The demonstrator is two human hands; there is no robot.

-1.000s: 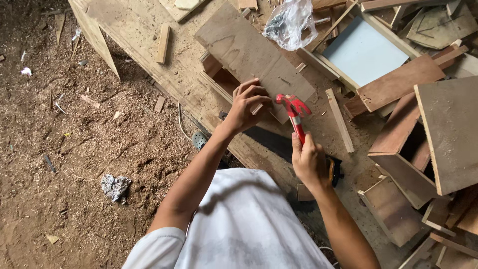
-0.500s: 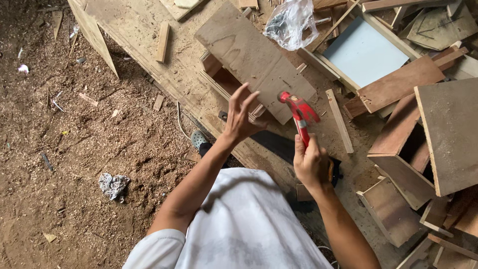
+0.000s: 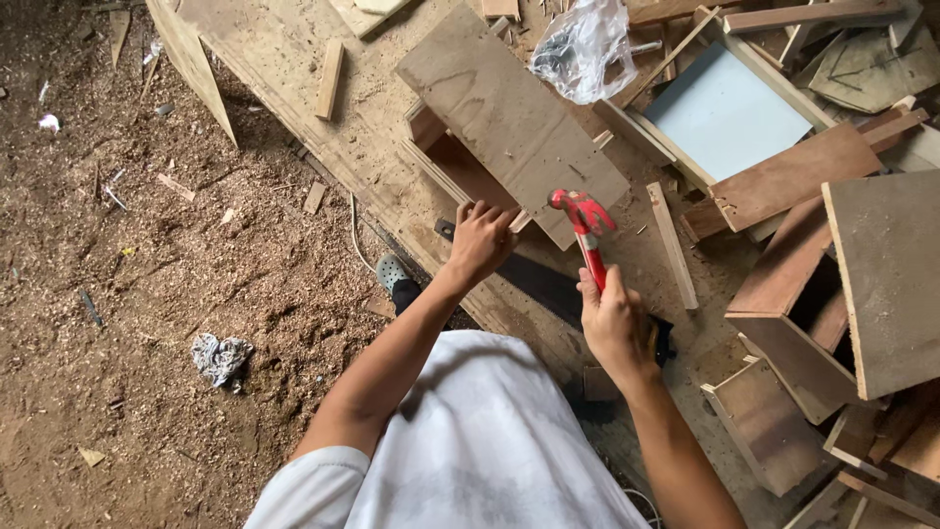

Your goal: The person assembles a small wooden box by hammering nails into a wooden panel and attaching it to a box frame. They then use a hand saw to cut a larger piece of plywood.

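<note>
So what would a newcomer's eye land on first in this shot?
The red claw hammer stands out at centre, gripped in the right hand with its head over the edge of the flat brown plywood board. The left hand rests on that board's near edge. Upper right, a pale blue panel in a wooden frame catches the eye among scrap wood.

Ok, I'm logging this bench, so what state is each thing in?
Hammer: gripped by the right hand, head raised over the board's corner.
Board: flat on the box, left hand at its near edge.
Box: mostly covered by the board.
Plastic bag: crumpled, lying beyond the board.
</note>
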